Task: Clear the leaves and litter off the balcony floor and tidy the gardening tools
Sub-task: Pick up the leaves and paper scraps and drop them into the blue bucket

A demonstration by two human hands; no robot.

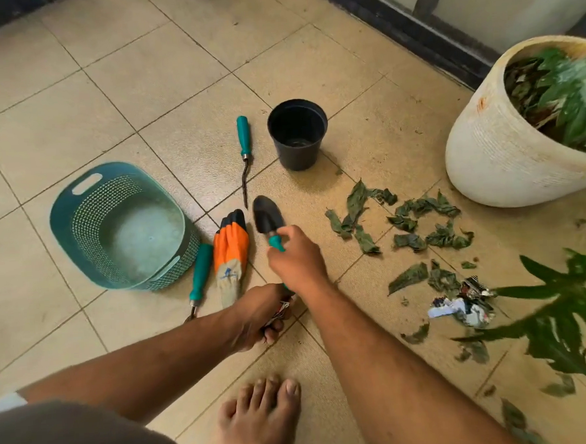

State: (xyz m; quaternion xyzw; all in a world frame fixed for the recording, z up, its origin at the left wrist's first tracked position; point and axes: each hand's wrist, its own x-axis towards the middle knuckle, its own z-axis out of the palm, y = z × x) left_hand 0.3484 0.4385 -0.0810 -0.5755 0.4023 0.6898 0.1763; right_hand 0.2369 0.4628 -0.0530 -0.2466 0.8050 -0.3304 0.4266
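A big white planter (506,147) stands at the right wall. Left of it a teal basket (120,229) sits open, then a small black pot (297,134). Dry leaves (418,221) lie scattered between pot and planter, with crumpled litter (461,309) nearer the person. An orange glove (231,253) lies beside the basket, between two teal-handled tools.

The right hand (295,259) curls round the trowel (267,220) handle, blade lifted. The left hand (259,318) pinches what looks like a scrap of litter.

I'd say the trowel should go low and flat under the leaves, sweeping them toward the litter into one heap, then into the basket.

No brand is legible; the glove cuff has a blue mark too small to read.
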